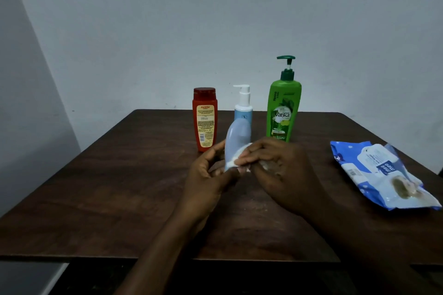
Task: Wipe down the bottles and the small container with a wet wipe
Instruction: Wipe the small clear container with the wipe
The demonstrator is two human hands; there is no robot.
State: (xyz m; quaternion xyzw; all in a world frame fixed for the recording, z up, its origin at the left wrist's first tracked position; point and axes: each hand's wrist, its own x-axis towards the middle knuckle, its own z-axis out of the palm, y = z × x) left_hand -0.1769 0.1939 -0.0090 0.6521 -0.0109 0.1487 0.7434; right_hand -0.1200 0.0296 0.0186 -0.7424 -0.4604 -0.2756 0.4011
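- We work at a dark wooden table [119, 187] against a plain pale wall.
- Our left hand [206, 175] curls round the base of a pale blue bottle [237, 141], lifting it clear of the table, probably so every side can be reached.
- Our right hand [278, 170] closes its fingers on the white wet wipe [236, 161], pressing it to the bottle's lower side.
- The red bottle [205, 119], white pump bottle [243, 105] and green pump bottle [284, 107] stand upright behind, apparently waiting.
- The wipe pack [383, 175] lies to the right, within reach.
- We see no small container.
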